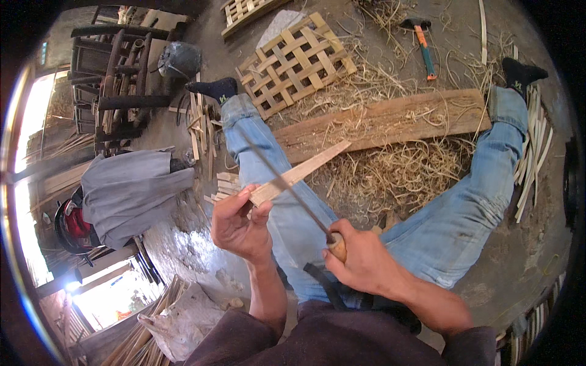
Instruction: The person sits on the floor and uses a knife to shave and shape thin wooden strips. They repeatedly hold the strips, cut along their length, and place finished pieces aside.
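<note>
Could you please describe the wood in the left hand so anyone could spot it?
Find the broad brown plank between the denim legs. Nearer the camera, the left hand pinches the wood piece. Unlike the plank, it is pale, tapering and crossed by a slim blade.

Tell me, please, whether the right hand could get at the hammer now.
Probably not: the right hand is closed around a wooden tool handle, and the hammer lies beyond the board, apparently out of easy reach.

Worn grey floor [497, 287], dark wooden furniture [135, 102] at upper left, bright opening [110, 299] lower left
</note>
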Motion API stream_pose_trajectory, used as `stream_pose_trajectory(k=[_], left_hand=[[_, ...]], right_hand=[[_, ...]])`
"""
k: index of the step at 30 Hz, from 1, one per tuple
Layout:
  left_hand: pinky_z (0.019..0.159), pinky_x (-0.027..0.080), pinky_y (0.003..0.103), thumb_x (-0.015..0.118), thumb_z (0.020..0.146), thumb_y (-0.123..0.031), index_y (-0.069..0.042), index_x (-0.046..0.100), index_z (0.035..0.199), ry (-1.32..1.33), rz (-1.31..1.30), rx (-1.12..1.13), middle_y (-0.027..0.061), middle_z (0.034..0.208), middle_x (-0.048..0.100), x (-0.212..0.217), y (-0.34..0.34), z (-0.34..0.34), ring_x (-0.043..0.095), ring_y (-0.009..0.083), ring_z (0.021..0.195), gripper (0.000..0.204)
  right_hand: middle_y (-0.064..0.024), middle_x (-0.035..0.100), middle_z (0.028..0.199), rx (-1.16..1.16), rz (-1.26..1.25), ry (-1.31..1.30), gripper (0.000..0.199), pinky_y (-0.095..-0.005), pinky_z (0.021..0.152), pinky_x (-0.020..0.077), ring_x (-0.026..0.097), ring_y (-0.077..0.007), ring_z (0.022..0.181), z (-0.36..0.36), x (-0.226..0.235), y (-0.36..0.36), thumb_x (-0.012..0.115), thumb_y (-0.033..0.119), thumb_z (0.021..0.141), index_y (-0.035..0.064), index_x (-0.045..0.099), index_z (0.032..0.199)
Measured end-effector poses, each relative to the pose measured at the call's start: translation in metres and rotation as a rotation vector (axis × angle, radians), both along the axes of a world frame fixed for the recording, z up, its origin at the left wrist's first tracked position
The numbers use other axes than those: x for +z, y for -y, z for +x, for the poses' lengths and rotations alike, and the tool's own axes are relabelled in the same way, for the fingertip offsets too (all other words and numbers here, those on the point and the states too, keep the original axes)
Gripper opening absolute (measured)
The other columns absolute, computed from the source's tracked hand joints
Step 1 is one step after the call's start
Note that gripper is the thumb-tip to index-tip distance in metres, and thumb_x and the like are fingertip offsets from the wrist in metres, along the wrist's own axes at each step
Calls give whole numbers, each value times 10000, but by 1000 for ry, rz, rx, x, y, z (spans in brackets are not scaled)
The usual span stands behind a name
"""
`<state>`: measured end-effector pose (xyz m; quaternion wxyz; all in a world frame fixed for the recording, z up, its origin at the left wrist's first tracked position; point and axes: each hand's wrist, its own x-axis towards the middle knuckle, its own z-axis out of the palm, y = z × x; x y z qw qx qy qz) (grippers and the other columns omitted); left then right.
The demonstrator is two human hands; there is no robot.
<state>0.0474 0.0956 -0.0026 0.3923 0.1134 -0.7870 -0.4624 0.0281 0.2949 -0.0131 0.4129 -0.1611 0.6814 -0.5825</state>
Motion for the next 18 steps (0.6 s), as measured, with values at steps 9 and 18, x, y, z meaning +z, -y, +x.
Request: stream_pose_trajectory(k=[9,18], left_hand=[[720,550,281,843,735,-202,13,621,965,18,-50,70,126,912,655,-3,8,-5,657,191,839,385],[766,536,276,851,725,-251,1,617,960,17,-13,119,108,890,661,-4,12,-3,659,189,841,416]], right_hand=[[-284,634,764,48,11,-195,377,-527,699,509,638,-456,763,-13,-8,8,611,176,818,-36,500,1110],[-283,637,784,16,152,-162,356,-530,732,507,638,-460,779,-12,-50,15,601,188,811,-65,499,1040]])
